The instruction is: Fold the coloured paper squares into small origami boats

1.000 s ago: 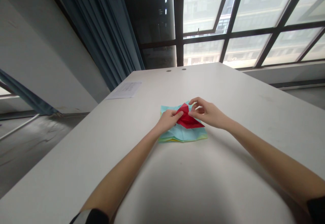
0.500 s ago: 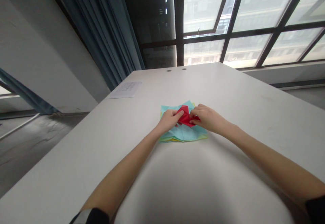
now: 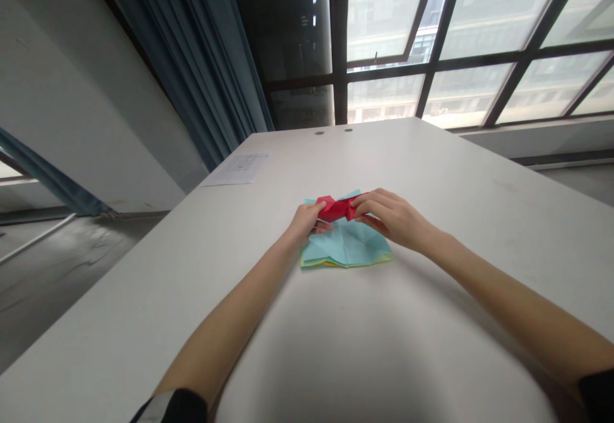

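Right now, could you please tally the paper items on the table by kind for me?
red folded paper, pinched between the left hand and the right hand: 1
stack of coloured sheets, light blue on top, number of sheets unclear: 1
white printed sheet: 1
Total: 3

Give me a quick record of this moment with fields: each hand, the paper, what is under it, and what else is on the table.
Left hand: pinches the left end of the folded red paper piece.
Right hand: pinches its right end.
Red paper: held between both hands, over the far edge of the stack; contact with it cannot be told.
Stack of square paper sheets: light blue on top, yellow and green edges below, flat on the white table.
Also on table: printed white sheet at the far left.
Backdrop: blue curtain.
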Action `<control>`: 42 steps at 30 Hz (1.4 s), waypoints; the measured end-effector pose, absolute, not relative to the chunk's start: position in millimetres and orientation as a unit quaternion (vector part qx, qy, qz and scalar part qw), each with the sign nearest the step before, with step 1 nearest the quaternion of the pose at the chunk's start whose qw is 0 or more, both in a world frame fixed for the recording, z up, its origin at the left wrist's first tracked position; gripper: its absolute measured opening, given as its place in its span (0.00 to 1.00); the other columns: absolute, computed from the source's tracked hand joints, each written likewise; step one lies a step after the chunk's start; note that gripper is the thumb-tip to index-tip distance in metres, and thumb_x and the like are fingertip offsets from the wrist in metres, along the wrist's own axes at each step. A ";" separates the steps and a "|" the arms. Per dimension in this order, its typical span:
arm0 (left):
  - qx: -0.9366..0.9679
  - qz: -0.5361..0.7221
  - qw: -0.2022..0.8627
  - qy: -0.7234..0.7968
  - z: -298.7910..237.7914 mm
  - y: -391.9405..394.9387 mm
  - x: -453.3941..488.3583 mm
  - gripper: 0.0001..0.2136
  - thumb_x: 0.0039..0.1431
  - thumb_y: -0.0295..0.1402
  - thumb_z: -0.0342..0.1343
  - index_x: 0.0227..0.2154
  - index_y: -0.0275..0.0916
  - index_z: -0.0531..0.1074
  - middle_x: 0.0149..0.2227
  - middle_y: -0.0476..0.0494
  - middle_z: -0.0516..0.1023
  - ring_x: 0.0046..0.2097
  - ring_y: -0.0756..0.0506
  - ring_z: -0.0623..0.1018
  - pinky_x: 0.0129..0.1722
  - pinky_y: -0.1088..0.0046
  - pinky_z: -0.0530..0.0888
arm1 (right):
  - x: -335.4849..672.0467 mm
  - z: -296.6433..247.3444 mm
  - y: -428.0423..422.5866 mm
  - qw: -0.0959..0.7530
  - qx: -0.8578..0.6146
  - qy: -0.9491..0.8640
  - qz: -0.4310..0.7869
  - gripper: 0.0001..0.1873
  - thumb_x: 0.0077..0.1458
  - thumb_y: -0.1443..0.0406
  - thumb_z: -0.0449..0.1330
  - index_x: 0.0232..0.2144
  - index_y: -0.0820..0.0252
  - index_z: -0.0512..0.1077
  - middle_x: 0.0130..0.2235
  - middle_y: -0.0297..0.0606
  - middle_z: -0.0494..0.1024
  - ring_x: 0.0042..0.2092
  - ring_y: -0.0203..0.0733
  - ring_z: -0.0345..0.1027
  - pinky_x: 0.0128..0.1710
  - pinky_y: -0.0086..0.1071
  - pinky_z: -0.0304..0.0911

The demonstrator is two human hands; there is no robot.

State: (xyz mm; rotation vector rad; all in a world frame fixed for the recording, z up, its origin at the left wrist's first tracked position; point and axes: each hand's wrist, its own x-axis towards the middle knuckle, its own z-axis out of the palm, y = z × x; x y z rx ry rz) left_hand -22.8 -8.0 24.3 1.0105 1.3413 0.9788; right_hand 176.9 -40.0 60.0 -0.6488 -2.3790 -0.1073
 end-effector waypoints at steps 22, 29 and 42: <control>0.531 0.535 0.419 0.506 25.2 -2.7 -26.1 0.18 0.51 0.47 0.52 0.27 0.33 0.71 0.24 0.45 0.74 0.24 0.50 0.74 0.21 0.79 0.71 | 189.3 67.9 -37.0 0.217 -0.352 -0.911 -0.007 0.16 0.59 0.57 0.48 0.29 0.59 0.69 0.31 0.41 0.73 0.35 0.43 0.64 0.36 0.36 0.59; 0.637 0.485 0.387 0.458 31.7 -17.0 -18.6 0.21 0.52 0.50 0.49 0.24 0.34 0.71 0.22 0.48 0.71 0.25 0.52 0.71 0.24 0.78 0.71 | 184.8 66.3 -38.7 0.284 -0.357 -0.890 0.020 0.10 0.56 0.61 0.51 0.36 0.57 0.70 0.38 0.41 0.74 0.39 0.42 0.66 0.37 0.34 0.61; 0.599 0.449 0.487 0.450 33.2 -19.9 -10.9 0.22 0.49 0.52 0.51 0.26 0.33 0.72 0.21 0.48 0.72 0.23 0.52 0.71 0.23 0.77 0.70 | 185.2 60.4 -35.0 0.235 -0.340 -0.904 0.110 0.15 0.52 0.59 0.55 0.42 0.57 0.71 0.38 0.40 0.75 0.37 0.41 0.68 0.35 0.33 0.62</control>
